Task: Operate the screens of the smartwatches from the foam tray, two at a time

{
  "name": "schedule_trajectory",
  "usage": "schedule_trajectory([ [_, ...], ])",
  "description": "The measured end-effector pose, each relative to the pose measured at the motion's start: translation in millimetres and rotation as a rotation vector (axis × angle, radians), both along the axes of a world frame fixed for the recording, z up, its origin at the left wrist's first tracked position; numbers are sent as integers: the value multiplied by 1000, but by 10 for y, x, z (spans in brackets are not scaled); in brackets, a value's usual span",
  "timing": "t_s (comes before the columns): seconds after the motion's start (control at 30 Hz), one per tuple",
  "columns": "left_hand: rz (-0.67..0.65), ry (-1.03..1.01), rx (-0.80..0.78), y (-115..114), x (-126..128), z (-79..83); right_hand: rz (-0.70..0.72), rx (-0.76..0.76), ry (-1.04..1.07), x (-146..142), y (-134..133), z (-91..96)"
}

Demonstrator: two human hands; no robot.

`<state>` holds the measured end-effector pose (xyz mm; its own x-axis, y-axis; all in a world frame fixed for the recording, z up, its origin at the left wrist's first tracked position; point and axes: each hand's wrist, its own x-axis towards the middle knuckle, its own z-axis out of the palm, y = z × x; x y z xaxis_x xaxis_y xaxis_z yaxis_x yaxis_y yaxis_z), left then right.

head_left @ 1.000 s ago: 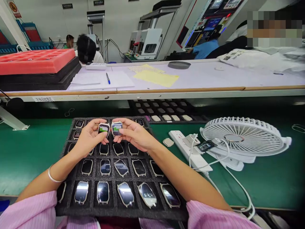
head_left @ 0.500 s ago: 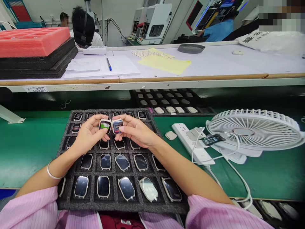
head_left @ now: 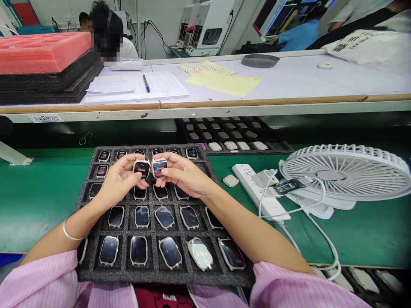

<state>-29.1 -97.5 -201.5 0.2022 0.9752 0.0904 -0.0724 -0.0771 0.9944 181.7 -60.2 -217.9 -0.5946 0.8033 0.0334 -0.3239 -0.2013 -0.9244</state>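
Observation:
My left hand (head_left: 123, 175) grips a strapless smartwatch (head_left: 141, 167) with a lit, mostly dark screen, the thumb resting on its lower part. Close beside it, my right hand (head_left: 181, 173) pinches a second smartwatch (head_left: 159, 167), whose lit screen the thumb partly covers. Both are held above a black foam tray (head_left: 123, 273) divided into square pockets. Several smartwatches lie in these pockets, such as a dark-screened one (head_left: 139, 250) near the front. One watch (head_left: 200, 254) there has a pale face. In the back row, some screens (head_left: 192, 153) show small text. My hands and forearms hide part of the tray.
To the right are a white power strip (head_left: 257, 190), cables and a white fan (head_left: 346, 173). Another tray of watch bodies (head_left: 236, 146) sits under the shelf (head_left: 295, 85). Red and black foam trays (head_left: 45, 53) are stacked upper left. Other people are beyond the shelf.
The left watch's screen has gone from a green display to a mostly dark one with a small green patch. Both hands keep nearly the same place. The view has shifted slightly.

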Motion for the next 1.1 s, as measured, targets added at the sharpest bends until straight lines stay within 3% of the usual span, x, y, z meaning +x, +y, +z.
schedule_trajectory([
  [0.6,35,-33,-50,32,5,-34,-52,13,-24,-8,6,-23],
  [0.87,38,-125,-233,52,25,-74,-69,-76,15,-24,37,-69],
  [1.1,43,-151,-229,48,24,-45,-107,-85,51,-42,53,-67],
])
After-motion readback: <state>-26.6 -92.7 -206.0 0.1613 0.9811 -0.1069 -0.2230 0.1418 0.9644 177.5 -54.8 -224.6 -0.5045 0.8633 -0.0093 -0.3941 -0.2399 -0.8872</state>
